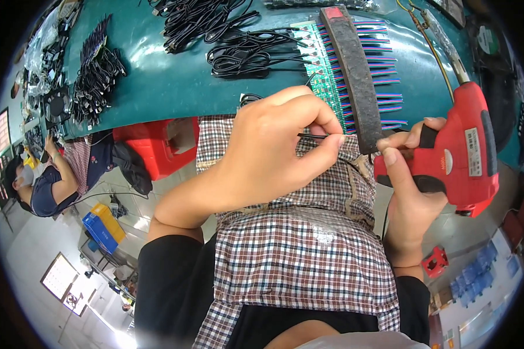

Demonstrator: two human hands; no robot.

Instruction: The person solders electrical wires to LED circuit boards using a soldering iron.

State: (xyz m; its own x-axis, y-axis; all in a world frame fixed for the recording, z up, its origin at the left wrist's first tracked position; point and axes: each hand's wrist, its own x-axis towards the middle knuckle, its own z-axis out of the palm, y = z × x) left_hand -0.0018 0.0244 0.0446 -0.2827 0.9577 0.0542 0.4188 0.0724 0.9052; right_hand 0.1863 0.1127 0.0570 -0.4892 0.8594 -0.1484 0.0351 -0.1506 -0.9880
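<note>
Your left hand (273, 142): thumb and fingertips pinched on a short length of black cable (313, 136), held above your lap, just off the near edge of the desk (163, 84). Your right hand (413, 200): wrapped on the grip of a red soldering gun (474, 148), thumb and index finger reaching out to the left, tips close together by the near end of the dark bar. Can't tell if those tips pinch anything.

Gun's metal barrel (447, 47) points away from you over the desk, with a brass-coloured tube (434, 49) alongside it.

Green circuit boards (315, 58) sit in a row ahead of your hands; your left hand hides part of the near end. Dark bar (355, 72) runs lengthwise across the row, red patch on its far end. Multicoloured wires (384, 81) stick out to the right of the bar. Coiled black cables (239, 61) lie left of the boards, some leading up to them; another cable bundle (98, 75) is farther left on the desk.

You're wearing a checked apron (303, 256). Red stool (157, 151) stands under the desk. Co-worker (55, 180) at far left, an arm reaching toward the desk.
</note>
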